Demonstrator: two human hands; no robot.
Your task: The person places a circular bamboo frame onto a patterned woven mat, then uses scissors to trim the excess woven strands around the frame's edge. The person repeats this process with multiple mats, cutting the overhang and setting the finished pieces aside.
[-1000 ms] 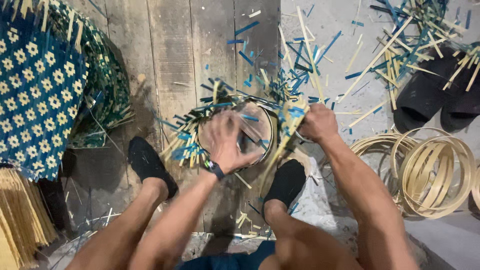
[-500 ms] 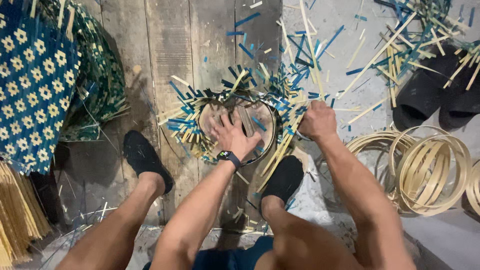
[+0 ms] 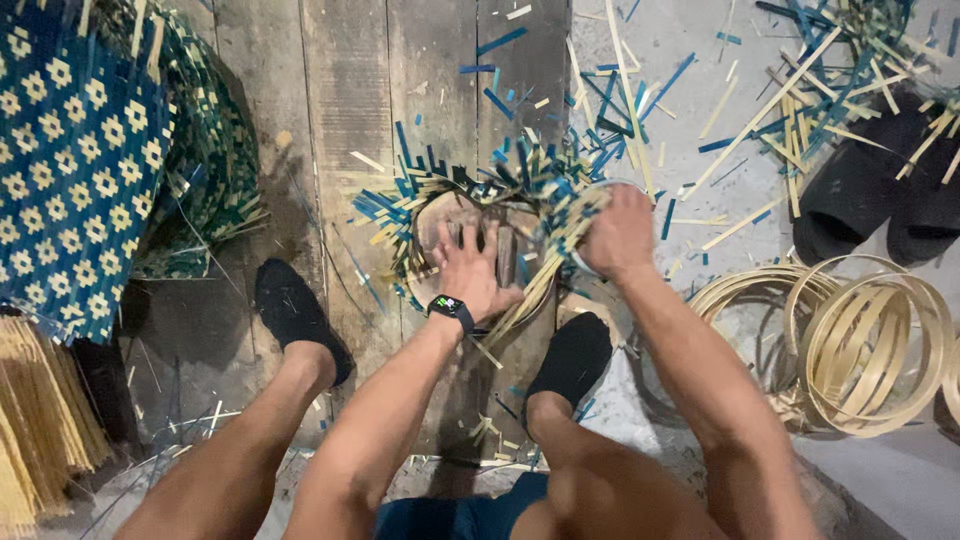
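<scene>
blue and natural bamboo strips form the half-woven basket (image 3: 490,235) at the centre of the frame, lying on the wooden floorboards (image 3: 340,110) between the person's two black-socked feet. loose strip ends fan out from its edge in all directions.

the left hand (image 3: 475,270) is open, palm down, fingers spread flat on the woven base inside the basket; it presses and does not clasp anything. the right hand (image 3: 618,232) is closed around the right part of the basket's edge, gripping a bundle of upturned strips together with what appears to be a pale rim hoop; the fingertips are hidden, so the exact hold cannot be told.

risks, as judged from this position:
- the strip ends are free. if the right-hand grip slackens, the bent strips are likely to spring back outward and the weave at the edge may loosen.
- bending the bundle too sharply could crack or split a strip.
- if the left palm lifts, the base may tip toward the gripped side.
- cut ends beside both hands could scratch skin.

relative to the grip, the basket body lies left of the right fist and directly beneath the left palm. spare bamboo hoops (image 3: 870,345) lie well apart at the right of the frame.
</scene>
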